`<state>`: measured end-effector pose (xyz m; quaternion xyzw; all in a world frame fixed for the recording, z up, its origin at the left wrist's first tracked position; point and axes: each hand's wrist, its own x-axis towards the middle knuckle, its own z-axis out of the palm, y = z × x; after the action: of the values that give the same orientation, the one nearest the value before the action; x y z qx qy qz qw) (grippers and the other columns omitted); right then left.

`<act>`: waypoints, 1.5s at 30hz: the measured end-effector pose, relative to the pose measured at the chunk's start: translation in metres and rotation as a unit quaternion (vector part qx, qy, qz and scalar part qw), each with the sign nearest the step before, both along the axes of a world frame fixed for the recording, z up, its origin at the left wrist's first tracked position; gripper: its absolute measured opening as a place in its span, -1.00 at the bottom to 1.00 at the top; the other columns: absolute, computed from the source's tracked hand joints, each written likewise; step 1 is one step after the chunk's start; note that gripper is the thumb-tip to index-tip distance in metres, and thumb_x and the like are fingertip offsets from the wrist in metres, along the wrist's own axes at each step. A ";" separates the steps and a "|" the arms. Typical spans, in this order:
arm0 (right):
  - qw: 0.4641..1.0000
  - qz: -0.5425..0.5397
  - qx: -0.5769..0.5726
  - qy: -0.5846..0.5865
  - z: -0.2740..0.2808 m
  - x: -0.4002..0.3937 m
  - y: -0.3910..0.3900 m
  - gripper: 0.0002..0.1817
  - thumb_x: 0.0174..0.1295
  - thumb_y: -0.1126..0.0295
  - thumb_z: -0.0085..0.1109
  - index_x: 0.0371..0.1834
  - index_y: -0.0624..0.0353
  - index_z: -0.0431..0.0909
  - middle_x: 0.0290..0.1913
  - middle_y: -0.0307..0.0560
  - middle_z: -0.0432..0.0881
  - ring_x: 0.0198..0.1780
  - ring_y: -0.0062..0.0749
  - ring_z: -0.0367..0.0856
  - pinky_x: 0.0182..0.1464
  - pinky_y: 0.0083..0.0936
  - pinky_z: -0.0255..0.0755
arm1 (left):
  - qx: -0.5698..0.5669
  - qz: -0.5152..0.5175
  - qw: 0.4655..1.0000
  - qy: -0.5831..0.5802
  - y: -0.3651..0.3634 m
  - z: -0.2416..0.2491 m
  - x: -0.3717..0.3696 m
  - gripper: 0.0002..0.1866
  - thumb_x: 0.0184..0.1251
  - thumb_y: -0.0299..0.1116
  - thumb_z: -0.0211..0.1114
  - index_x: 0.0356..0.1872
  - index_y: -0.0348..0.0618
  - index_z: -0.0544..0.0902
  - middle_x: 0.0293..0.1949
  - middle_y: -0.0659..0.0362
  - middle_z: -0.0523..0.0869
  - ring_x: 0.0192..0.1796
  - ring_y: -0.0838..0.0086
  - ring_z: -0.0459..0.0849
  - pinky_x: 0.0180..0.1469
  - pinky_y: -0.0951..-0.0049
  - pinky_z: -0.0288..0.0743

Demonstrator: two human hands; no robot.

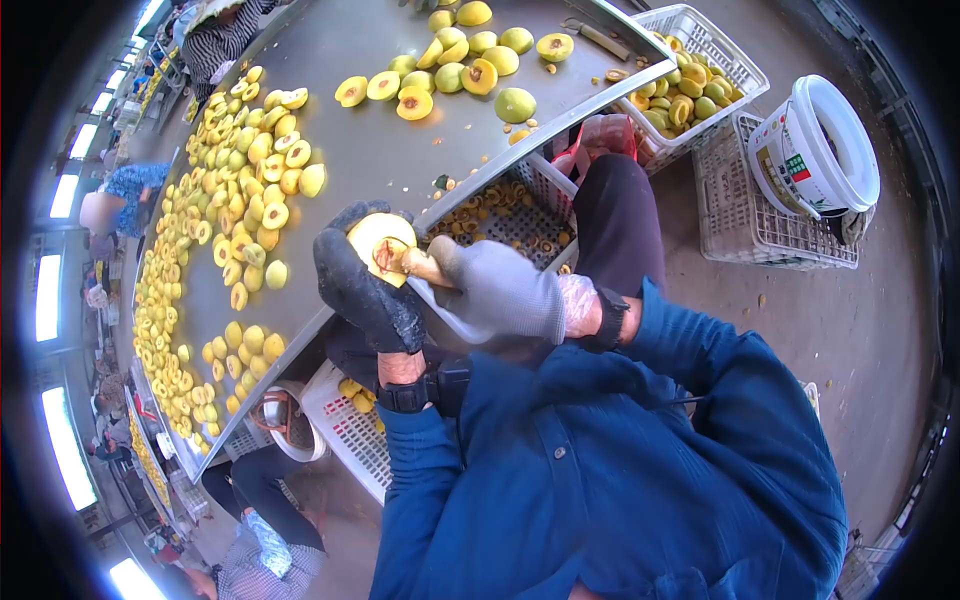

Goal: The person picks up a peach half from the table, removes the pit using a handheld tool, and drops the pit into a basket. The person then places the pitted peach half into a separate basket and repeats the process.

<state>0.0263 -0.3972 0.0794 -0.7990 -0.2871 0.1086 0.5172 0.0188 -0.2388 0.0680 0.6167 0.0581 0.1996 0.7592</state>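
Note:
My left hand, in a dark, stained glove, is closed around a yellow peach half, its cut face turned up with a reddish-brown centre. My right hand, in a grey glove, is closed beside it. Its tan, stained fingertips reach the middle of the cut face; whether they grip a small tool there I cannot make out. Both hands are just off the near edge of the metal table. Loose peach halves lie on the table beyond them, and a large spread of halves covers its left part.
Below the table edge, a crate has pits and scraps inside. A white crate of peach halves stands at the right, near a white bucket on another crate. A wood-handled tool lies on the table. Other people sit along the left.

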 end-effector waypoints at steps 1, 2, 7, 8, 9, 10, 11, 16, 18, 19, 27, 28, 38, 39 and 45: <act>0.999 -0.006 0.047 0.001 -0.004 0.001 0.004 -0.72 0.22 0.32 0.21 -0.14 0.22 0.39 -0.47 0.25 0.59 -0.34 0.24 0.61 -0.29 -0.02 0.46 | -0.031 0.026 0.999 0.002 -0.003 0.003 0.005 -0.45 0.53 0.11 -0.06 0.09 -0.26 0.46 -0.02 -0.01 0.61 -0.02 0.13 0.67 0.02 0.09 0.64; 0.995 -0.010 0.095 0.002 -0.007 0.001 0.011 -0.75 0.22 0.33 0.20 -0.19 0.22 0.40 -0.51 0.24 0.57 -0.38 0.25 0.60 -0.33 -0.03 0.45 | -0.056 0.057 0.997 0.002 -0.006 0.005 0.007 -0.44 0.53 0.12 -0.06 0.08 -0.26 0.46 -0.03 -0.01 0.61 -0.03 0.13 0.67 0.01 0.09 0.65; 1.000 -0.010 -0.003 -0.019 -0.003 0.006 0.006 -0.69 0.18 0.33 0.25 -0.13 0.23 0.38 -0.41 0.26 0.61 -0.31 0.22 0.64 -0.27 -0.04 0.48 | -0.013 0.114 0.993 -0.012 -0.022 0.019 0.010 -0.42 0.52 0.15 -0.06 0.06 -0.25 0.47 -0.09 0.01 0.61 -0.08 0.16 0.67 -0.03 0.11 0.66; 1.000 -0.009 0.022 -0.019 -0.004 0.006 0.007 -0.70 0.20 0.32 0.24 -0.14 0.22 0.38 -0.43 0.25 0.61 -0.32 0.21 0.64 -0.29 -0.04 0.48 | -0.007 0.132 0.991 0.000 -0.025 0.022 0.011 -0.40 0.52 0.17 -0.07 0.06 -0.26 0.47 -0.11 0.02 0.60 -0.11 0.17 0.67 -0.06 0.11 0.66; 0.999 -0.008 0.046 -0.020 -0.008 0.005 0.008 -0.71 0.21 0.31 0.22 -0.15 0.22 0.38 -0.44 0.24 0.61 -0.33 0.20 0.64 -0.31 -0.04 0.47 | 0.008 0.126 0.992 -0.007 -0.024 0.023 0.012 -0.41 0.52 0.16 -0.06 0.06 -0.27 0.47 -0.11 0.02 0.60 -0.12 0.18 0.67 -0.07 0.12 0.66; 0.997 -0.006 0.069 -0.019 -0.010 0.004 0.009 -0.72 0.22 0.29 0.21 -0.16 0.21 0.38 -0.46 0.23 0.60 -0.34 0.18 0.64 -0.33 -0.04 0.47 | 0.022 0.121 0.992 -0.011 -0.023 0.022 0.011 -0.41 0.51 0.16 -0.06 0.05 -0.27 0.47 -0.11 0.02 0.60 -0.12 0.18 0.67 -0.07 0.12 0.66; 0.998 -0.004 0.049 -0.029 -0.008 0.005 0.008 -0.72 0.23 0.29 0.21 -0.17 0.21 0.37 -0.46 0.23 0.60 -0.35 0.19 0.64 -0.33 -0.04 0.47 | 0.039 0.118 0.992 -0.014 -0.021 0.021 0.010 -0.41 0.51 0.15 -0.06 0.05 -0.28 0.47 -0.12 0.02 0.60 -0.12 0.19 0.67 -0.08 0.12 0.67; 1.000 -0.008 0.004 -0.009 0.009 0.006 -0.002 -0.75 0.21 0.36 0.19 -0.14 0.25 0.45 -0.42 0.23 0.62 -0.34 0.06 0.67 -0.28 -0.16 0.50 | 0.034 0.094 0.995 -0.027 -0.027 0.022 0.012 -0.47 0.51 0.05 -0.06 0.11 -0.29 0.45 -0.05 -0.03 0.60 -0.10 0.18 0.66 -0.04 0.16 0.65; 0.985 -0.009 0.151 0.087 -0.005 0.009 0.008 -0.77 0.23 0.40 0.15 -0.12 0.31 0.47 -0.39 0.19 0.63 -0.31 -0.09 0.67 -0.22 -0.27 0.49 | 0.033 0.047 0.997 -0.047 -0.027 0.023 0.012 -0.44 0.51 0.04 -0.06 0.23 -0.28 0.39 0.04 -0.07 0.58 0.00 0.16 0.64 0.06 0.13 0.61; 0.965 -0.010 0.223 0.141 -0.014 0.008 0.014 -0.77 0.24 0.43 0.13 -0.12 0.34 0.49 -0.37 0.17 0.63 -0.30 -0.16 0.67 -0.19 -0.32 0.48 | 0.035 0.021 0.998 -0.052 -0.027 0.023 0.010 -0.42 0.52 0.03 -0.07 0.28 -0.27 0.36 0.09 -0.09 0.57 0.05 0.15 0.63 0.11 0.12 0.59; 0.993 -0.047 -0.002 -0.104 -0.016 -0.003 0.008 -0.70 0.14 0.21 0.28 -0.33 0.16 0.42 -0.59 0.15 0.56 -0.52 0.18 0.59 -0.48 -0.12 0.45 | -0.037 0.005 0.999 0.009 0.001 0.003 -0.006 -0.31 0.59 0.17 -0.28 0.23 -0.33 0.43 0.05 -0.07 0.62 0.07 0.22 0.64 0.21 0.22 0.50; 0.992 -0.047 -0.004 -0.116 -0.016 -0.006 0.011 -0.70 0.15 0.20 0.28 -0.33 0.16 0.41 -0.61 0.13 0.55 -0.54 0.14 0.59 -0.50 -0.13 0.45 | 0.065 0.035 0.997 0.023 -0.005 0.009 -0.013 -0.29 0.59 0.18 -0.30 0.22 -0.34 0.43 0.02 -0.07 0.64 0.04 0.22 0.66 0.19 0.24 0.52; 0.989 0.011 -0.051 -0.139 0.006 -0.010 0.006 -0.79 0.31 0.28 0.16 -0.21 0.16 0.39 -0.56 0.11 0.57 -0.48 0.08 0.63 -0.46 -0.11 0.47 | 0.045 -0.032 0.998 0.040 0.007 0.018 -0.033 -0.31 0.59 0.15 -0.28 0.14 -0.35 0.49 0.01 -0.07 0.65 0.03 0.24 0.66 0.17 0.26 0.53; 0.988 0.015 -0.057 -0.145 0.005 -0.010 0.006 -0.79 0.32 0.28 0.16 -0.21 0.16 0.39 -0.56 0.10 0.57 -0.48 0.07 0.63 -0.46 -0.12 0.47 | 0.037 -0.041 0.997 0.045 0.008 0.019 -0.033 -0.32 0.60 0.15 -0.28 0.14 -0.35 0.50 0.01 -0.07 0.65 0.03 0.24 0.66 0.17 0.26 0.53; 0.985 0.000 -0.031 -0.168 -0.013 -0.004 0.005 -0.75 0.29 0.21 0.17 -0.27 0.13 0.39 -0.62 0.05 0.53 -0.53 0.05 0.61 -0.51 -0.15 0.46 | 0.101 -0.032 0.992 0.061 0.005 0.025 -0.026 -0.35 0.61 0.10 -0.27 0.08 -0.35 0.54 0.00 -0.05 0.66 0.02 0.27 0.67 0.16 0.27 0.54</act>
<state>0.0219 -0.3917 0.0665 -0.8213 -0.3664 -0.0183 0.4369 -0.0075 -0.2340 0.0928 0.7029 0.0645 0.1420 0.6940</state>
